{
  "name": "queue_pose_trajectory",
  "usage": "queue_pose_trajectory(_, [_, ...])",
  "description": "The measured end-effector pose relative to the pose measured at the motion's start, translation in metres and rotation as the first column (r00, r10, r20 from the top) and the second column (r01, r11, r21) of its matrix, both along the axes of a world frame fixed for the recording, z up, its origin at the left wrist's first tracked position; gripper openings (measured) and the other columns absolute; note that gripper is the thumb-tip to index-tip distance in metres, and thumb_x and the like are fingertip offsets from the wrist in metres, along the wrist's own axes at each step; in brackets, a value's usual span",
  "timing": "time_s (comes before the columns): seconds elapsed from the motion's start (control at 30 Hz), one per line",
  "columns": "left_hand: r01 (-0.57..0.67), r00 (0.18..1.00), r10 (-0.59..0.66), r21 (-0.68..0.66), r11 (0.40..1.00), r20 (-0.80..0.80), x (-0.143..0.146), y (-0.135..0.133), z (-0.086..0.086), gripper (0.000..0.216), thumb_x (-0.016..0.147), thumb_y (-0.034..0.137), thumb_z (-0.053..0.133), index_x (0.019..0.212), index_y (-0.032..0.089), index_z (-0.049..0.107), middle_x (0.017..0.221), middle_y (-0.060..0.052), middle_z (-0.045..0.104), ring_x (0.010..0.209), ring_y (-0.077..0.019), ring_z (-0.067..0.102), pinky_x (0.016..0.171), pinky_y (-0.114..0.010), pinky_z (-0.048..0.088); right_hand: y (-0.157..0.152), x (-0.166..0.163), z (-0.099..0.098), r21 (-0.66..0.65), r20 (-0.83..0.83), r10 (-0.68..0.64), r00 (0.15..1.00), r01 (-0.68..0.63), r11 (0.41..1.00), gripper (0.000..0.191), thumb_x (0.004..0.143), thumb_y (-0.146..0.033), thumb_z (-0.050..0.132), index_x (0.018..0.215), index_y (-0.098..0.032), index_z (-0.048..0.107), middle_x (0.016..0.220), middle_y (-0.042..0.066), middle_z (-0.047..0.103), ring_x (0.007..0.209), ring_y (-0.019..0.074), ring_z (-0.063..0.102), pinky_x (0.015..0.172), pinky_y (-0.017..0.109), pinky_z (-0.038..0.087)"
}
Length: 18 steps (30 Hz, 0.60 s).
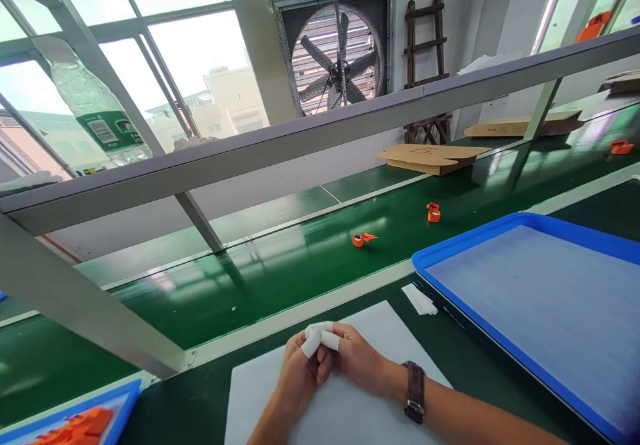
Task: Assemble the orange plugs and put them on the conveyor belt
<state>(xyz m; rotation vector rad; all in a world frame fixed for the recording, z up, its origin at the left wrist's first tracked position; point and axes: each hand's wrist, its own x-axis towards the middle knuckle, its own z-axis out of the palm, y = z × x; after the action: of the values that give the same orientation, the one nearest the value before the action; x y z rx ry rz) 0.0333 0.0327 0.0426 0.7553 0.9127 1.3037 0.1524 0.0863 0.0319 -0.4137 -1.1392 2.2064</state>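
My left hand (299, 373) and my right hand (356, 360) are clasped together, fingers folded against each other, over a white sheet (370, 402) on the dark green worktop. White finger covers (320, 338) sit on several of the fingertips and thumbs. No object shows between the hands, though the insides of the palms are hidden. A brown-strapped watch (415, 392) is on my right wrist. Just beyond the sheet's upper right edge lies a small piece of white paper (420, 300).
A large blue-rimmed tray (465, 298) stands at right; another blue tray (127, 408) at lower left holds orange pieces (83, 428). Small open orange cases (433, 213) sit on the green belt (300, 252). Metal framing (280, 142) crosses above, bearing a plastic bottle (100, 108).
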Motion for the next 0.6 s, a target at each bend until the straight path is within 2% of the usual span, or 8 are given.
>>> queue_pose_trajectory(0.23, [0.020, 0.999, -0.019, 0.019, 1.000, -0.033, 0.000, 0.003, 0.003, 0.040, 0.083, 0.042, 0.073, 0.066, 0.016, 0.048, 0.050, 0.004, 0.046, 0.039, -0.0038, 0.036, 0.044, -0.021, 0.021, 0.002, -0.001, -0.005, 0.030, 0.049, -0.071, 0.996, 0.069, 0.997, 0.026, 0.080, -0.040, 0.068, 0.092, -0.017, 0.071, 0.068, -0.001, 0.065, 0.057, 0.0141, 0.059, 0.057, 0.027, 0.048])
queue_pose_trajectory(0.37, [0.000, 0.999, 0.001, 0.018, 1.000, -0.054, 0.001, 0.004, 0.005, 0.040, 0.081, 0.042, 0.076, 0.070, 0.015, 0.049, 0.054, 0.005, 0.047, 0.041, -0.0035, 0.038, 0.043, -0.019, 0.022, 0.001, -0.001, -0.002, 0.050, 0.060, -0.095, 0.994, 0.092, 0.995, 0.027, 0.082, -0.041, 0.064, 0.093, -0.018, 0.070, 0.065, -0.002, 0.063, 0.055, 0.0138, 0.057, 0.055, 0.027, 0.047])
queue_pose_trajectory(0.47, [-0.032, 0.999, 0.032, 0.013, 0.999, -0.039, 0.001, 0.004, 0.004, 0.043, 0.082, 0.051, 0.073, 0.073, 0.015, 0.050, 0.057, 0.004, 0.049, 0.042, -0.0040, 0.040, 0.042, -0.019, 0.023, 0.003, 0.003, 0.006, 0.156, 0.163, -0.108, 0.981, 0.083, 0.984, 0.028, 0.085, -0.044, 0.057, 0.088, -0.018, 0.067, 0.064, -0.002, 0.063, 0.054, 0.0147, 0.060, 0.056, 0.028, 0.050])
queue_pose_trajectory(0.6, [-0.037, 0.999, 0.038, 0.013, 0.999, -0.037, 0.002, 0.003, 0.000, 0.048, 0.085, 0.059, 0.065, 0.073, 0.015, 0.051, 0.058, 0.004, 0.048, 0.042, -0.0040, 0.040, 0.042, -0.019, 0.023, 0.009, 0.017, 0.017, 0.290, 0.281, -0.096, 0.955, 0.011, 0.957, 0.021, 0.086, -0.035, 0.055, 0.081, -0.017, 0.065, 0.068, 0.001, 0.069, 0.060, 0.0174, 0.067, 0.061, 0.029, 0.053])
